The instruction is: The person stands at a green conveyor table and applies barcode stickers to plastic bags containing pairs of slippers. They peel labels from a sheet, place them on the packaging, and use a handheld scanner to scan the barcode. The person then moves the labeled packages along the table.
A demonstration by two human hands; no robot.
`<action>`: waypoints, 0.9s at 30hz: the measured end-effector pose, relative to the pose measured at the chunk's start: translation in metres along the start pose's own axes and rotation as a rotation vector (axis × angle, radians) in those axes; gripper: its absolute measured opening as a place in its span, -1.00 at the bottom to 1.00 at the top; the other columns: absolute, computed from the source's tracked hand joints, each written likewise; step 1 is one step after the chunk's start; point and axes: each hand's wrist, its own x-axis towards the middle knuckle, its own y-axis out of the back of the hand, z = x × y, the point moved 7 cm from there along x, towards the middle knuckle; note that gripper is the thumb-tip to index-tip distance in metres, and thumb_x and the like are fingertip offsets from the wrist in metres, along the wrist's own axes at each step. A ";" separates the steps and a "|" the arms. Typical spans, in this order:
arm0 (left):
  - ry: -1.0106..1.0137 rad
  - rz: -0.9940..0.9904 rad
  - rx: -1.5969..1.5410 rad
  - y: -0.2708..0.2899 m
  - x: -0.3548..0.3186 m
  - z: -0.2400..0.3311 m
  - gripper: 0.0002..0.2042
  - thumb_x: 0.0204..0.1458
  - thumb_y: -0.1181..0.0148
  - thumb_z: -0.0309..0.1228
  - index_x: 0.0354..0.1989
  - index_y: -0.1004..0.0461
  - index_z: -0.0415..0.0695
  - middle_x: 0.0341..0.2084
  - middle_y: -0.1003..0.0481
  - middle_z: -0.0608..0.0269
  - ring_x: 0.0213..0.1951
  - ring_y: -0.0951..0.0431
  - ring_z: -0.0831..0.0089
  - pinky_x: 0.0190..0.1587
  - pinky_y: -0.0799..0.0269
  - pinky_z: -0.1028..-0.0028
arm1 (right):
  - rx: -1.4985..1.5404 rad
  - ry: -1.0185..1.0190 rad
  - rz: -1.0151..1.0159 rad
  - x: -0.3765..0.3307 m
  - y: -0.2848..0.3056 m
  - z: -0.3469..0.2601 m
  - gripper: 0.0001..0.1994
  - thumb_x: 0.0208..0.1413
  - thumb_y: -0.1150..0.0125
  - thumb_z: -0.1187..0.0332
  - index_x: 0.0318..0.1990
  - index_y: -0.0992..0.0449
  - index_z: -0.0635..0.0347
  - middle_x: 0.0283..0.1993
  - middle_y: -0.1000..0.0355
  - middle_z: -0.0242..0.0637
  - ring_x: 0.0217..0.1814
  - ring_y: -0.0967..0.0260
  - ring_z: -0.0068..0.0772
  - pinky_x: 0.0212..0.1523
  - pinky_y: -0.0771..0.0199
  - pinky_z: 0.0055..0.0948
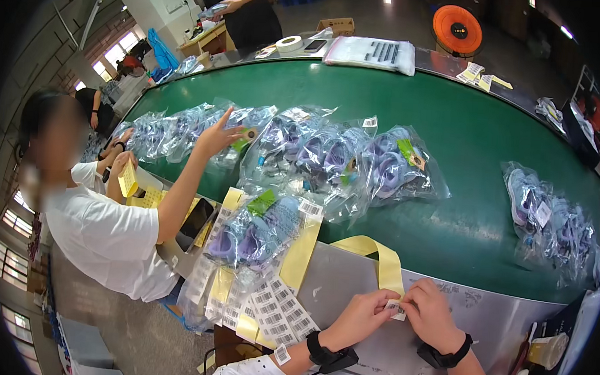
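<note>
My left hand (362, 317) and my right hand (433, 318) meet over the metal edge of the table, fingers pinched. Between them is a small white barcode label (395, 308), gripped from both sides. A yellow backing strip (373, 246) rises from my fingers and curls onto the green belt. To the left lies a clear bag holding a pair of blue and purple shoes (258, 231) with a green tag. Sheets of barcode labels (281, 310) lie beneath and in front of it. A loose label (282, 353) sticks near my left wrist.
Bagged shoes (336, 152) line the green belt (445, 127), with more bagged shoes (549, 221) at the right. A co-worker in a white shirt (108, 232) reaches over the belt at the left. A plastic cup (548, 351) stands at the lower right. An orange fan (457, 30) is behind.
</note>
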 end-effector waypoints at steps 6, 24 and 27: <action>0.054 -0.051 -0.183 -0.005 0.001 -0.013 -0.64 0.11 -0.13 -0.60 0.10 -0.35 -0.34 -0.21 -0.54 0.18 -0.16 -0.58 0.53 -0.11 -0.51 0.53 | -0.295 0.180 -0.008 0.003 -0.002 -0.021 -0.89 -0.10 -0.19 0.57 -0.40 -0.39 0.29 -0.29 -0.28 -0.12 -0.23 -0.24 -0.08 -0.21 -0.30 -0.22; 0.101 0.006 -0.267 0.002 0.002 -0.031 -0.60 0.14 -0.03 -0.68 0.17 -0.22 -0.38 0.00 -0.44 0.00 -0.01 -0.53 0.37 0.04 -0.50 0.47 | 0.222 -0.183 0.358 0.057 0.084 0.057 -0.92 0.11 -0.12 0.50 -0.42 -0.39 0.26 -0.51 -0.23 -0.42 -0.46 -0.23 -0.50 -0.45 -0.25 -0.47; 0.064 0.006 -0.261 -0.004 0.005 -0.024 -0.61 0.15 -0.02 -0.67 0.17 -0.21 -0.38 0.01 -0.43 -0.02 0.01 -0.52 0.35 0.04 -0.51 0.46 | 0.753 -0.480 0.350 0.113 0.094 0.154 -0.86 0.19 -0.06 0.46 -0.43 -0.40 0.25 -0.60 -0.09 -0.61 -0.64 -0.01 -0.74 -0.67 -0.01 -0.60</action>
